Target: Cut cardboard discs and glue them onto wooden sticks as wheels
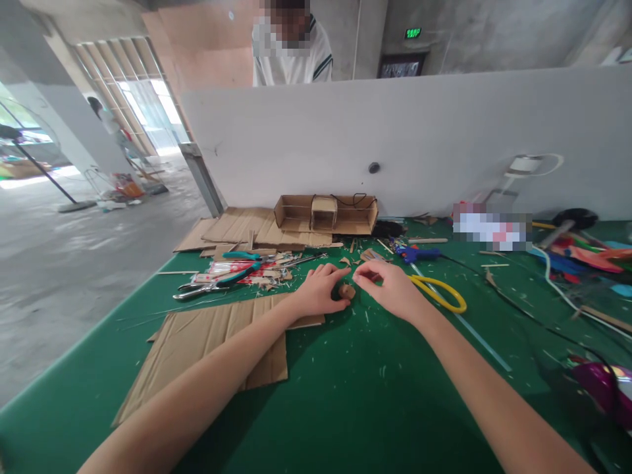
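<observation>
My left hand (323, 289) rests low over the green table, its thumb and index finger curved around a small round brown piece (348, 291) that looks like cardboard. Just right of it, my right hand (382, 282) has its thumb and fingertips pinched together. Whatever sits in that pinch is too small to make out. The two hands are close but apart. Under my left forearm lies a flat cardboard sheet (217, 342). Behind my right hand is a blue glue gun (419, 254), and a yellow looped handle (447, 296) lies beside my right wrist.
An open cardboard box (296, 214) with a small inner frame stands against the white partition (405, 131). Teal-handled pliers (232, 280) lie left among scraps. A cable (513, 303) crosses the right side, near a purple object (600, 388). Beyond the partition is a person (318, 56).
</observation>
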